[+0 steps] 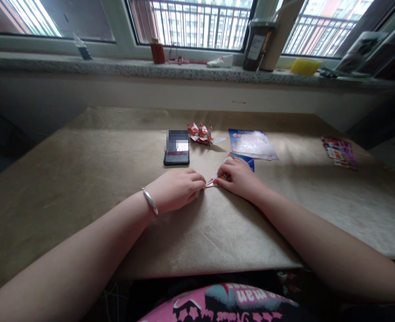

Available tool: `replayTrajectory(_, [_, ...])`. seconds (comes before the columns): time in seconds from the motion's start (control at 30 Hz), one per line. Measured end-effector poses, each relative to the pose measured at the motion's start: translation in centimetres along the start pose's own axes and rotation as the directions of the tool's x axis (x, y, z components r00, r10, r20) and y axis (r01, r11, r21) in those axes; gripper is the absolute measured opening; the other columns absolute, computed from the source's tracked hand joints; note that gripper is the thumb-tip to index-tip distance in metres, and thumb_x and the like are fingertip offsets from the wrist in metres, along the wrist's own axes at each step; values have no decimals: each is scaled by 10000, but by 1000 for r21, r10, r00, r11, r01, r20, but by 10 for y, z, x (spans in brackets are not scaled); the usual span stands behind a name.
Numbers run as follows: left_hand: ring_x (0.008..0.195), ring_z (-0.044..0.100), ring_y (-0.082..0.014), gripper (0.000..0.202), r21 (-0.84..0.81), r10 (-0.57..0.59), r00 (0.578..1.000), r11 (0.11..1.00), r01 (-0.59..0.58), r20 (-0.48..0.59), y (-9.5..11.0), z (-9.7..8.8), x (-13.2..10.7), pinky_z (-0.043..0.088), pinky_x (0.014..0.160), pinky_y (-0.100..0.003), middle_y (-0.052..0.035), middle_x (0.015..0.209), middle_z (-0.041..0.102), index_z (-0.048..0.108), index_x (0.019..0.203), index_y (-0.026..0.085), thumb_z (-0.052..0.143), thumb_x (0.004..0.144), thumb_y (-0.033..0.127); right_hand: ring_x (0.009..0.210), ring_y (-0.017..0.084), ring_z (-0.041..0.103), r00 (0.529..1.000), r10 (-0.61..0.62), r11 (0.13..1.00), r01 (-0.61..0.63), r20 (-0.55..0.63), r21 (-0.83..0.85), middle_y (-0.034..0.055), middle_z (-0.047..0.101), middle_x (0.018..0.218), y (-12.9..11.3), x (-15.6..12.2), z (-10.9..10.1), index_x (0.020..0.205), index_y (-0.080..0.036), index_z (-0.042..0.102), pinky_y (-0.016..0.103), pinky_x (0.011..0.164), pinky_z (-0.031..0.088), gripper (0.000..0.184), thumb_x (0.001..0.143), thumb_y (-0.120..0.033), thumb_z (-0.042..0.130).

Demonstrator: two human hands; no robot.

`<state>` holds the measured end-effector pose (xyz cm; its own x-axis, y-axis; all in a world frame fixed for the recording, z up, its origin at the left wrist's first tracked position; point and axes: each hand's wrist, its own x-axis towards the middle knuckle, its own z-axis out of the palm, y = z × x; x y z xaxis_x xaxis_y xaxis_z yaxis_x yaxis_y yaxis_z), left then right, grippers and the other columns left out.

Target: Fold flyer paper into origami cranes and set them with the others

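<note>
A partly folded sheet of printed paper (212, 181) lies on the table between my two hands, white with some orange and blue. My left hand (180, 185), a silver bangle at its wrist, pinches the paper's left tip. The fingers of my right hand (235, 175) are closed on the paper's other side and cover much of it. A blue printed piece (249, 162) shows just beyond my right knuckles; whether it belongs to the same sheet I cannot tell. Behind my left hand lies a phone (177, 150), its screen partly blurred.
Red-and-white folded paper pieces (200, 133) stand right of the phone. Flat printed sheets (252, 144) lie behind my right hand, and colourful cards (340, 152) at the far right. The windowsill (117, 67) holds a red container (157, 51), a dark canister (256, 47) and a yellow block (305, 66).
</note>
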<state>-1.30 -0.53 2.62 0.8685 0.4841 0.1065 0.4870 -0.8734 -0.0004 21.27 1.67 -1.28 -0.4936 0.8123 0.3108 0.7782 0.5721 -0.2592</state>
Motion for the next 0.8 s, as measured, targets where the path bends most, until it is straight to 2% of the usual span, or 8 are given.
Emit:
replayTrajectory(0.1, [932,597,-178,211,-23,4,1000,1000,-5,-23,-2,2,-1,504,832,-307,-64,1075,663,651,975,161,465,877,142,852,212,524,1000,5,1000,-4,-4,4,44,642,824,-1,0,-1,733,-208,631,345,804,355,191,801,-387,639])
replayTrajectory(0.23, [975,573,-192,260,-54,35,996,998,-39,-82,-7,10,0,504,846,-328,-61,1215,613,615,1084,172,496,855,135,849,213,534,1000,7,1000,-7,-2,2,45,647,833,0,0,0,740,-206,632,354,827,364,199,805,-394,631])
replayTrajectory(0.37, [1005,563,-194,270,-81,53,994,995,-61,-97,-8,14,3,504,854,-315,-55,1143,657,609,1107,164,501,859,145,866,220,548,1000,-6,1000,6,-13,-1,47,648,846,0,-1,0,786,-210,637,379,877,365,176,802,-385,628])
replayTrajectory(0.47, [998,573,-196,304,-37,68,992,997,-73,-107,-7,14,4,499,871,-332,-51,1155,658,598,1165,173,478,886,162,887,199,570,995,-93,995,94,-28,27,38,655,875,0,-4,-5,819,-216,642,403,974,321,121,813,-333,616])
replayTrajectory(0.6, [1011,582,-201,308,12,88,991,996,-88,-95,-5,13,3,493,888,-350,-55,1187,647,599,1180,169,453,909,176,934,170,595,969,-245,968,245,6,54,11,676,952,2,-9,-15,839,-243,669,450,1086,184,89,845,-252,581])
replayTrajectory(0.8, [1027,585,-183,312,-8,71,995,997,-72,-70,-5,11,1,483,906,-332,-55,1194,645,606,1176,184,458,902,161,904,167,609,951,-310,951,310,1,4,3,701,928,3,-12,-19,883,-250,693,467,1085,206,133,873,-255,561])
